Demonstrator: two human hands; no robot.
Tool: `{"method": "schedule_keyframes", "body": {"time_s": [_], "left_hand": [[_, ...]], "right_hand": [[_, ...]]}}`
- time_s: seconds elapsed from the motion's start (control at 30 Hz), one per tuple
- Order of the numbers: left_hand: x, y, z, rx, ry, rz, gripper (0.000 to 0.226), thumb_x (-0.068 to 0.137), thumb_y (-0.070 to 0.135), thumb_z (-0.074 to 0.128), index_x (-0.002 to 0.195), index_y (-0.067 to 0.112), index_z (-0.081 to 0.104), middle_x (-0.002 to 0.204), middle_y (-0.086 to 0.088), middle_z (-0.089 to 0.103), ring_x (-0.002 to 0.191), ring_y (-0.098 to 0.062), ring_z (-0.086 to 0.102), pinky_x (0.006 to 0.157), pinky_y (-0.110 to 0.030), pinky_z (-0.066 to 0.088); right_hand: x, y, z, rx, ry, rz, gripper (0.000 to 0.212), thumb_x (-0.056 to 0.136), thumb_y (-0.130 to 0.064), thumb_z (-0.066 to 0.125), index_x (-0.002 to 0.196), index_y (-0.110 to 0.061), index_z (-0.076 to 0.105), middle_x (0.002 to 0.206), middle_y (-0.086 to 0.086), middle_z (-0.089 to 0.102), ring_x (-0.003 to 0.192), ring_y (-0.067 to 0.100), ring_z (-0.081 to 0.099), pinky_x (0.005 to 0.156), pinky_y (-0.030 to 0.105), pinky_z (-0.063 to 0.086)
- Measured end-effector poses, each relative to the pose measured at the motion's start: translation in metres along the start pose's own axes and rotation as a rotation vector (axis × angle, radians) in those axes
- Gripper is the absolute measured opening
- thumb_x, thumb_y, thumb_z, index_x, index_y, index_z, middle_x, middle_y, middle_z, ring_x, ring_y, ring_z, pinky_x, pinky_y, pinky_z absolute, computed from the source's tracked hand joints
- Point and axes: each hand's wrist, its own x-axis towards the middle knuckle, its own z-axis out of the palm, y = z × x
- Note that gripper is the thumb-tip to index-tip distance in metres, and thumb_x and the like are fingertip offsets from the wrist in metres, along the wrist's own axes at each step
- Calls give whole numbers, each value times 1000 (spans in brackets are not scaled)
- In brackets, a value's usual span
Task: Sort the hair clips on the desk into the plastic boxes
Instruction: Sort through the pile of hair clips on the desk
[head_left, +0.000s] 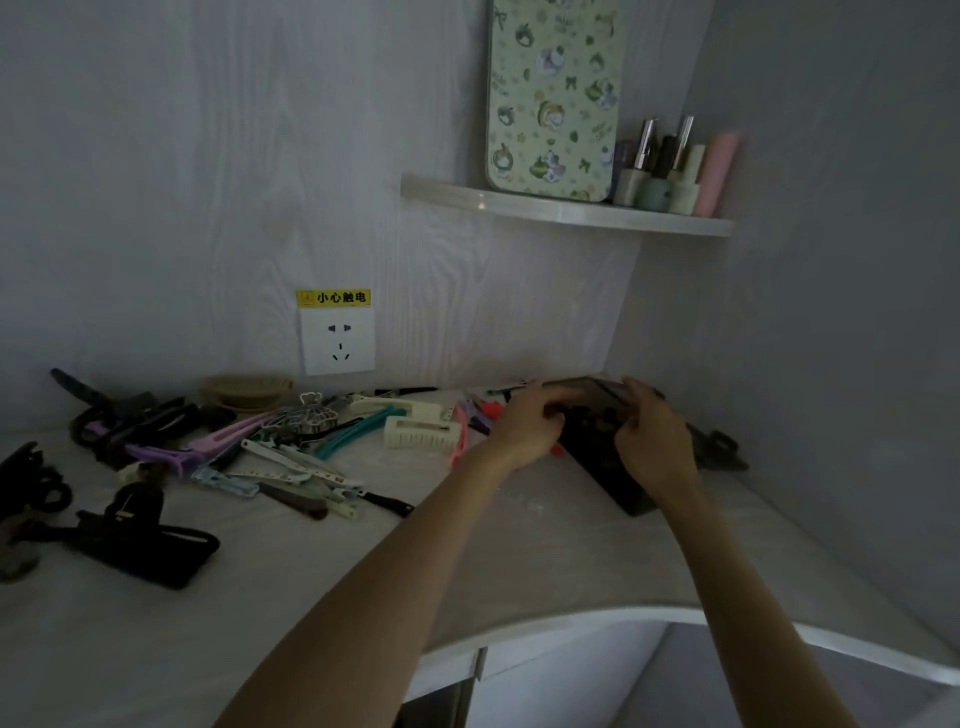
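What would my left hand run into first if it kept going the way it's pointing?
Likely the dark plastic box itself: the left hand points right and away, fingers already at its near edge. Past it stands the corner wall. Depth is hard to judge in this dim view.

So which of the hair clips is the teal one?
The long curved teal clip, lying in the middle of the pile just left of the cream claw clip. The clips around it are purple, white, black or cream.

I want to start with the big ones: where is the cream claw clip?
In the head view, the cream claw clip lies mid-desk, below and right of the wall socket, just left of the left hand.
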Motion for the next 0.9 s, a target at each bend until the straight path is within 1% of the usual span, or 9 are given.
{"method": "schedule_keyframes", "body": {"time_s": [0.07, 0.17, 0.23, 0.3, 0.37, 0.47, 0.57, 0.73, 0.9], "left_hand": [[-12, -7, -11, -25, -21, -13, 48, 90, -5, 42, 130, 17, 54, 141, -1, 49, 127, -16, 48, 106, -24, 39], [-36, -17, -38, 35, -9, -21, 44, 91, 3, 47, 129, 25, 55, 129, 8, 56, 107, -8, 58, 82, -7, 43], [-55, -26, -64, 129, 18, -62, 41, 91, 9, 50, 127, 26, 56, 129, 5, 58, 112, -12, 57, 85, -19, 45], [-72, -34, -88, 327, 57, -152, 40, 90, 14, 52, 128, 26, 54, 132, 2, 56, 117, -16, 55, 89, -27, 45], [-93, -45, -113, 598, 126, -266, 41, 91, 15, 51, 131, 26, 51, 131, -1, 57, 115, -20, 56, 92, -33, 46], [-124, -64, -152, 854, 279, -411, 40, 88, 11, 49, 127, 22, 54, 124, -5, 60, 112, -24, 57, 90, -36, 47], [-144, -81, -178, 908, 304, -508, 37, 88, 17, 51, 125, 19, 54, 126, -6, 56, 116, -26, 52, 92, -37, 45], [-155, -94, -205, 837, 371, -524, 25, 89, 17, 55, 104, 29, 70, 120, 4, 63, 107, -16, 59, 81, -24, 44], [-160, -95, -210, 844, 404, -541, 25, 87, 17, 52, 92, 26, 75, 109, 4, 70, 95, -15, 63, 76, -25, 49]], "right_hand": [[-1, 0, 1, 22, 59, 8, 52, 83, 8, 41, 131, -11, 50, 124, 17, 61, 111, 36, 57, 93, 37, 45], [-1, -8, 9, 77, 128, -27, 43, 85, 4, 45, 121, -15, 58, 110, 13, 68, 91, 27, 63, 78, 31, 50], [-3, -23, 22, 120, 79, -130, 32, 86, 1, 49, 111, -14, 64, 98, 9, 71, 80, 20, 63, 71, 25, 48], [-4, -42, 40, 161, -40, -225, 23, 86, -3, 54, 101, -13, 69, 93, 7, 73, 82, 20, 66, 74, 28, 52], [-7, -65, 65, 167, -179, -295, 19, 87, -7, 57, 97, -15, 71, 94, 4, 73, 84, 18, 67, 79, 30, 53], [-20, -102, 108, 180, -312, -407, 26, 88, -9, 53, 105, -21, 69, 105, -2, 71, 96, 9, 62, 84, 19, 46], [-32, -128, 139, 180, -400, -554, 31, 92, -10, 48, 117, -21, 64, 120, -2, 65, 112, 12, 56, 93, 20, 40], [-39, -155, 166, 98, -418, -668, 25, 92, -27, 53, 112, -23, 68, 105, 1, 70, 97, 20, 59, 84, 30, 46], [-37, -153, 168, -51, -323, -598, 21, 82, -43, 63, 85, -26, 75, 91, -2, 70, 94, 19, 55, 83, 31, 40]]}}
